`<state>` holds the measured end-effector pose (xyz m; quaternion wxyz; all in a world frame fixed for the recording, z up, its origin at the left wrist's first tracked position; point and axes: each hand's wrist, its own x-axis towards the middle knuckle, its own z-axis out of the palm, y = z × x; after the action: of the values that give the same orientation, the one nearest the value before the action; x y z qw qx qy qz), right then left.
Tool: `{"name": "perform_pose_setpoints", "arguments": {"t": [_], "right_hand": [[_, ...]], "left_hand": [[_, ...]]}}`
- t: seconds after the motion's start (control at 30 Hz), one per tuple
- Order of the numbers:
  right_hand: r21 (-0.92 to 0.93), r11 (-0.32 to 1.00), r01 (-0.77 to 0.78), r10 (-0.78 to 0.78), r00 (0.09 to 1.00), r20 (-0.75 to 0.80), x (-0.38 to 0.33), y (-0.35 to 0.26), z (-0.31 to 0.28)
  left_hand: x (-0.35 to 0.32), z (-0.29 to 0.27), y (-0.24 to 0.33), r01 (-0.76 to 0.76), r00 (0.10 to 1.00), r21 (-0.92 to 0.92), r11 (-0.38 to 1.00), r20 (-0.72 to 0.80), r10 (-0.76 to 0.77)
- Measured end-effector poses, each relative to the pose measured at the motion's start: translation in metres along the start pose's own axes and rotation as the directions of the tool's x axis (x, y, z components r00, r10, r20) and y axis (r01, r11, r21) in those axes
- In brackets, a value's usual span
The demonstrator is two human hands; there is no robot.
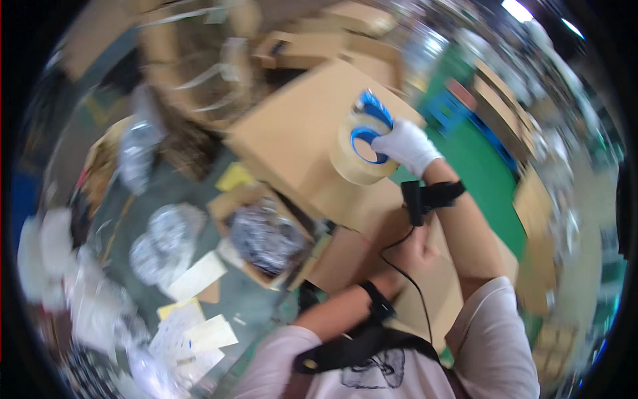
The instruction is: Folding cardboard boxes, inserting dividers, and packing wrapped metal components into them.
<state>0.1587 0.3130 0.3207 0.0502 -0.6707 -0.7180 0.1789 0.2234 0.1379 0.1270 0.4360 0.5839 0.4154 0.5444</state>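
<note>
In a white glove, my right hand point(407, 147) grips a blue tape dispenser point(376, 106) loaded with a wide, clear roll of packing tape point(347, 159). The dispenser is held over a large brown cardboard box point(292, 126). My bare left hand point(415, 251) is lower down, close to my right forearm and over brown cardboard point(432, 292). Motion blur smears its fingers, so their grip is unclear. Black straps circle both my wrists, and a dark cable hangs from the right one.
To the left, a small open carton point(266, 233) holds plastic-wrapped items. Clear plastic bags point(166, 239) and paper sheets point(206, 332) lie beyond it. Tall strapped cardboard point(196, 73) stands at the far left. A blue pallet point(492, 139) bears cardboard on the green floor at right.
</note>
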Motion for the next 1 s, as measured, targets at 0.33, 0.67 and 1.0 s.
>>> {"name": "perform_pose_setpoints", "arguments": {"t": [0.33,0.67,1.0], "right_hand": [[0.062,0.986,-0.155,0.138,0.964,0.227,-0.317,0.182,-0.185],[0.069,0.967,0.244,-0.225,0.951,-0.213,-0.323,0.321,-0.042],[0.140,0.927,0.348,-0.314,0.924,-0.216,-0.319,0.321,-0.049]], "left_hand": [[-0.007,-0.044,-0.001,0.178,0.972,0.037,0.983,0.149,-0.182],[-0.009,-0.021,0.141,-0.350,0.937,0.888,0.298,0.340,0.086],[-0.012,0.049,0.165,0.797,0.587,-0.148,0.586,0.419,-0.692]]}}
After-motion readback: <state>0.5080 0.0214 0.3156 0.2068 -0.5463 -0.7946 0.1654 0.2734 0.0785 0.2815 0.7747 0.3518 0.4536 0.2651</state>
